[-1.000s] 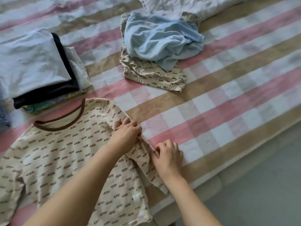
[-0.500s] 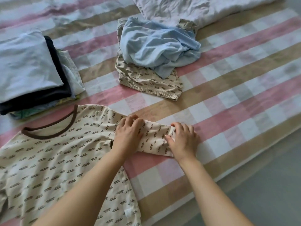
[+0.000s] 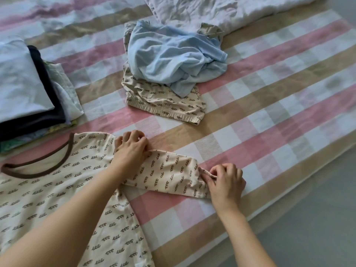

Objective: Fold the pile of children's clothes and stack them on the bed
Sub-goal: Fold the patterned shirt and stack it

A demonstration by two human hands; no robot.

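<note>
A cream long-sleeved shirt (image 3: 44, 191) with small brown squiggles and a brown collar lies flat on the striped bed (image 3: 269, 116) at the lower left. Its right sleeve (image 3: 169, 176) stretches out sideways to the right. My left hand (image 3: 133, 149) presses on the shoulder seam with its fingers curled into the fabric. My right hand (image 3: 225, 182) pinches the sleeve's cuff. Behind them lies a loose pile: a crumpled light blue garment (image 3: 173, 56) on top of matching cream patterned shorts (image 3: 165, 103). A stack of folded clothes (image 3: 28, 83) sits at the left.
A rumpled white sheet or duvet (image 3: 221, 10) lies at the back of the bed. The bed's front edge runs diagonally from lower middle to the right, with grey floor (image 3: 312, 228) beyond it.
The sleeve, bunched beside the shirt's body a second ago, has been drawn out to the right. My right hand slid along it to the cuff while my left stayed at the shoulder.
</note>
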